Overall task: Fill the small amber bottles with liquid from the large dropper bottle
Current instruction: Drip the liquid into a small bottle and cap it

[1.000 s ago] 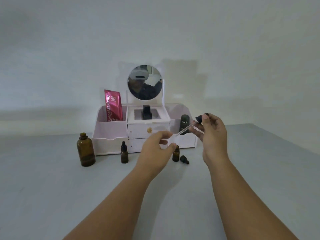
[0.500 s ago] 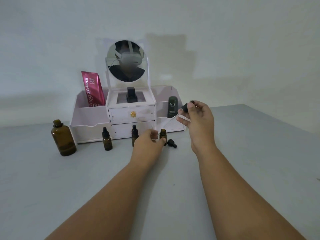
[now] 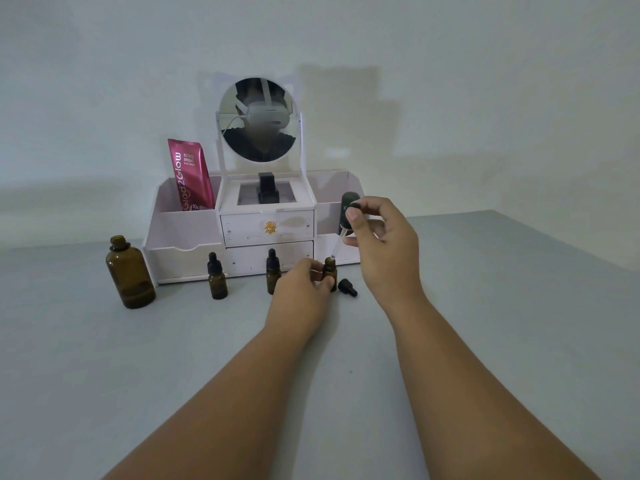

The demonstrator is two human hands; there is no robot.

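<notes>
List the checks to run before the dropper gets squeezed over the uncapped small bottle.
1. The uncapped small bottle stands upright, mouth open: ok.
2. The left hand grips that bottle: ok.
3. The right hand pinches the dropper at its bulb: ok.
4. Tip of the dropper at the bottle's mouth: ok; inside or just above, cannot tell.
5. Liquid in the pipette: cannot tell.
6. The loose cap lies on the table beside the bottle, out of the way: ok.
</notes>
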